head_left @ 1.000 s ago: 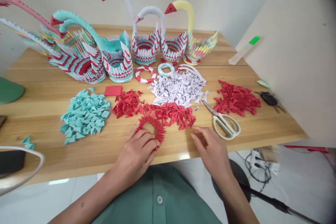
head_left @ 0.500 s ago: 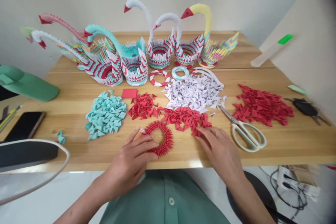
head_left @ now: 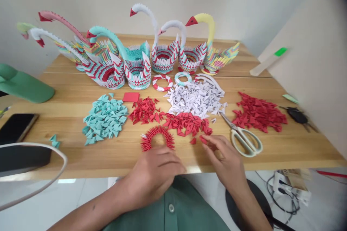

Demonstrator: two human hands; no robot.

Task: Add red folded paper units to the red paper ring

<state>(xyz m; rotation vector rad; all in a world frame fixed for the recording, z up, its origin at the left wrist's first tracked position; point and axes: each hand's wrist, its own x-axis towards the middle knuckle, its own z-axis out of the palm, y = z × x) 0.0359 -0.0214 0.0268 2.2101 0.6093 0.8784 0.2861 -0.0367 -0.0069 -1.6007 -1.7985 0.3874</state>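
Pinches a small red paper piece (head_left: 202,139) between fingertips of the right hand (head_left: 229,162), at three o'clock from the spiky red ring (head_left: 166,138). Half a second ago, was touching the edge of the red strip of pieces (head_left: 187,123); now holds clear of it, with a loose red triangle (head_left: 193,140) lying between the two. Has swung the left hand (head_left: 151,173) from the ring's left side to six o'clock, over the near arc and out past the edge of the counter (head_left: 92,158). Curls these fingers downward, blurred; cannot tell whether holding anything. Now exposes more of the ring's left side, with a white bit near nine o'clock.

Shows in the ring tightly packed, crisp paper points around an open round centre. Farther out, meets at three o'clock scissors (head_left: 236,128) with metal blades and smooth pale loops. Has matte turquoise triangles (head_left: 105,119) heaped at ten, sharp-cornered white ones (head_left: 193,99) at one, and a wider red heap (head_left: 258,112) between two and three. Spreads toward twelve into smooth banded hoops, red-and-white (head_left: 162,88) and turquoise-and-white (head_left: 183,84), then behind these, into swan-shaped baskets (head_left: 137,74) with zigzag stripes and curved, ridged necks.
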